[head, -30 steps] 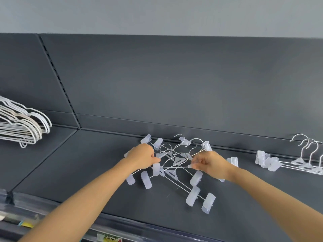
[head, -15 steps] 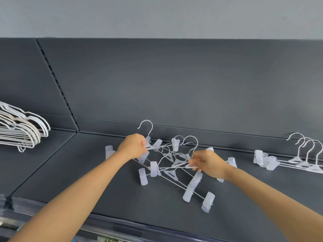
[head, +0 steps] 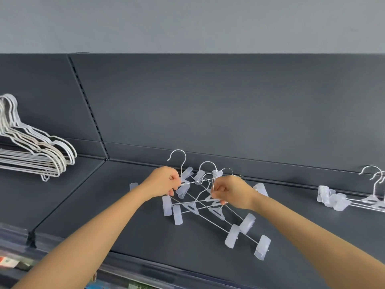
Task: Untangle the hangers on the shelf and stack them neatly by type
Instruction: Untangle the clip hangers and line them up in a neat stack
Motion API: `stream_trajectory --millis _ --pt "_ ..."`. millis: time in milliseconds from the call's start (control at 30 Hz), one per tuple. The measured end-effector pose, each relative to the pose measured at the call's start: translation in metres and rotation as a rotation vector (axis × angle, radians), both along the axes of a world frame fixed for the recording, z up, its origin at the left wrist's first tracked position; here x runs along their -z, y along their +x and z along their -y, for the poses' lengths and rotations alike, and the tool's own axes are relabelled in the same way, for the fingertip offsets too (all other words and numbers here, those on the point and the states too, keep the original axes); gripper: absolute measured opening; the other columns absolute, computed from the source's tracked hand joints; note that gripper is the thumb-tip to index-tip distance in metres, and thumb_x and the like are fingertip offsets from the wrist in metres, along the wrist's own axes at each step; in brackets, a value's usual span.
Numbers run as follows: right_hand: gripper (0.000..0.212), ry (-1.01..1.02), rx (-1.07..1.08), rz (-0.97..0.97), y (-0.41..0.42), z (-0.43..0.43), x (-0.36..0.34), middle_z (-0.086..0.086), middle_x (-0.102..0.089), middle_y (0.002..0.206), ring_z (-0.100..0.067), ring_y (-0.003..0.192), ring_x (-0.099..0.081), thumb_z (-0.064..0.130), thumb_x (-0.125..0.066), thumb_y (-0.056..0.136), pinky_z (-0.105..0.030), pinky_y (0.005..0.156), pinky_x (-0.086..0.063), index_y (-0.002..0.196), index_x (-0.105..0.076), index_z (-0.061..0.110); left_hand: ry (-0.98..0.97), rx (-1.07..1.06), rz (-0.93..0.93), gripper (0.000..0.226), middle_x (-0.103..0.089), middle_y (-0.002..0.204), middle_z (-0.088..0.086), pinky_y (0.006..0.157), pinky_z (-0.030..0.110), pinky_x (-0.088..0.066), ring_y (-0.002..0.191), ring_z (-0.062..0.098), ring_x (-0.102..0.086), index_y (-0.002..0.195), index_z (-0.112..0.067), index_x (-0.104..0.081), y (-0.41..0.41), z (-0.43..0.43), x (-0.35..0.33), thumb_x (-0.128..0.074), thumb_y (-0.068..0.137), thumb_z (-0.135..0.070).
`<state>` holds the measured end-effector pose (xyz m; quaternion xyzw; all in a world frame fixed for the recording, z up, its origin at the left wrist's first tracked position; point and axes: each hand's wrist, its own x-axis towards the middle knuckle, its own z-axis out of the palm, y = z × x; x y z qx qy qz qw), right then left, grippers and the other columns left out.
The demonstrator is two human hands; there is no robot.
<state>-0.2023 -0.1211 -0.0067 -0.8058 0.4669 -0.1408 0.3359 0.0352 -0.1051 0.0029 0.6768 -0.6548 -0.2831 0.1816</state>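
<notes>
A tangle of metal clip hangers [head: 210, 211] with frosted plastic clips lies in the middle of the dark grey shelf [head: 129, 230]. My left hand [head: 162, 182] grips the bar of one clip hanger, whose hook [head: 177, 157] stands upright above my fingers. My right hand [head: 231, 191] pinches the wire neck of another hanger in the tangle. Several clips stick out at the lower right of the pile.
A neat stack of white wire hangers [head: 31, 149] lies on the left shelf section. Sorted clip hangers [head: 354, 197] lie in a row at the far right. The shelf's back panel [head: 208, 105] rises behind; a price rail [head: 133, 270] runs along the front edge.
My left hand has pulled one clip hanger up and left, its hook now standing clear of the pile. My right hand has shifted left onto another hanger's neck.
</notes>
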Motion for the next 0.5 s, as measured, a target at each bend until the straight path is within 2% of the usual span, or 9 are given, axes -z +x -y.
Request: stream_trajectory --millis 67,133,200,267,333,400,500 --pt "0.009 -0.024 0.030 0.011 0.006 0.002 0.002 0.010 -0.065 0.071 -0.008 0.055 -0.062 0.014 -0.061 0.087 -0.020 0.062 -0.052 0.078 -0.063 0.010 0.035 -0.002 -0.052 0.016 -0.068 0.079 0.001 0.055 0.020 -0.051 0.064 0.012 -0.068 0.091 -0.001 -0.064 0.007 -0.001 0.000 -0.050 0.090 -0.009" --pt "0.009 -0.008 0.054 0.024 0.007 0.003 0.005 0.010 -0.065 0.069 -0.006 0.054 -0.061 0.014 -0.063 0.086 -0.017 0.058 -0.049 0.080 -0.064 0.007 0.001 0.004 -0.011 0.017 -0.067 0.078 0.000 0.061 0.027 -0.053 0.063 0.011 -0.069 0.090 -0.002 -0.063 0.013 -0.002 0.000 -0.049 0.091 -0.010" --pt "0.012 0.024 0.047 0.009 0.004 0.002 0.010 0.006 -0.065 0.070 -0.004 0.054 -0.061 0.017 -0.065 0.085 -0.013 0.055 -0.045 0.079 -0.063 0.007 -0.110 0.026 0.171 0.018 -0.066 0.078 0.002 0.063 0.034 -0.052 0.064 0.015 -0.068 0.083 -0.008 -0.061 0.018 -0.001 -0.002 -0.045 0.091 -0.012" --pt "0.015 0.025 0.037 -0.029 0.002 0.001 0.015 0.003 -0.066 0.070 -0.005 0.055 -0.063 0.019 -0.065 0.085 -0.015 0.057 -0.045 0.074 -0.059 0.011 -0.222 0.077 0.461 0.018 -0.060 0.081 0.002 0.058 0.034 -0.043 0.071 0.025 -0.062 0.079 -0.012 -0.054 0.018 0.000 -0.003 -0.041 0.093 -0.012" --pt "0.018 0.024 0.076 -0.037 0.002 0.001 0.018 0.001 -0.068 0.072 -0.005 0.056 -0.061 0.023 -0.066 0.086 -0.018 0.062 -0.048 0.074 -0.058 0.012 -0.293 0.130 0.625 0.018 -0.052 0.082 0.001 0.055 0.033 -0.036 0.070 0.028 -0.053 0.080 -0.013 -0.048 0.017 0.001 -0.003 -0.039 0.095 -0.011" --pt "0.024 0.026 0.149 -0.007 0.005 0.002 0.017 0.003 -0.065 0.066 -0.006 0.056 -0.056 0.028 -0.069 0.083 -0.022 0.063 -0.046 0.076 -0.059 0.007 -0.307 0.138 0.622 0.018 -0.052 0.084 0.002 0.056 0.034 -0.037 0.072 0.028 -0.054 0.081 -0.011 -0.049 0.017 0.003 0.000 -0.039 0.096 -0.012" --pt "0.029 0.016 0.219 -0.028 0.014 0.005 0.012 0.004 -0.056 0.072 -0.011 0.061 -0.048 0.032 -0.075 0.076 -0.023 0.057 -0.040 0.079 -0.054 0.012 -0.254 0.076 0.443 0.021 -0.058 0.085 0.002 0.062 0.038 -0.045 0.077 0.027 -0.058 0.081 -0.011 -0.055 0.020 0.004 0.007 -0.039 0.094 -0.016"
